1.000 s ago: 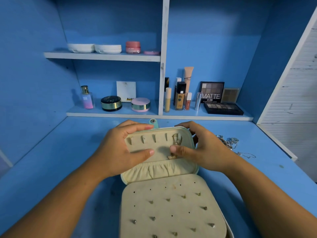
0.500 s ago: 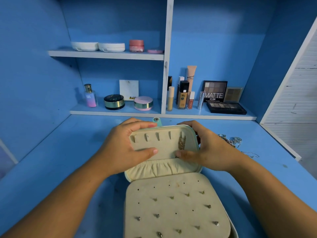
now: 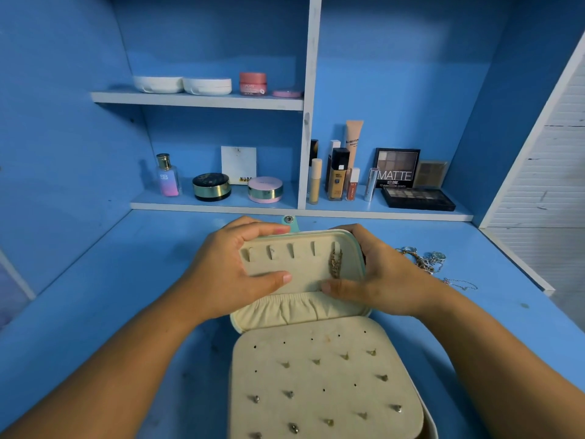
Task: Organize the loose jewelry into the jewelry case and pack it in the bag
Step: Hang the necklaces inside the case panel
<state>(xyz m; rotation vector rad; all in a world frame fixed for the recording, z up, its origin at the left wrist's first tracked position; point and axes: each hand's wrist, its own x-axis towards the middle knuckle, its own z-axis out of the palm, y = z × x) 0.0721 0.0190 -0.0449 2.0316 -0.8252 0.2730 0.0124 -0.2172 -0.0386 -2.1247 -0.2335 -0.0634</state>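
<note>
Tabletop (image 3: 95,296): blue, is carrying the open case at centre, in front of the low shelf.
Left hand (image 3: 228,274): is holding the case's lid at its left side; grip narrow, fingers hooking over the top edge, thumb pressing on the cream lining.
Jewelry case (image 3: 304,308): is lying open on the tabletop between both hands.
Lid (image 3: 294,277): is tilting up towards the camera, hook row at the top.
Earring panel (image 3: 323,353): is lying flat nearest the camera, studs (image 3: 288,393) sitting in its holes.
Gold chain (image 3: 335,264): is hanging from the rightmost hook inside the lid.
Right hand (image 3: 380,277): is gripping the lid's right edge; grip narrow, thumb lying on the lining just under the chain.
Loose jewelry (image 3: 424,258): is lying in a tangle on the tabletop, right of the right hand.
</note>
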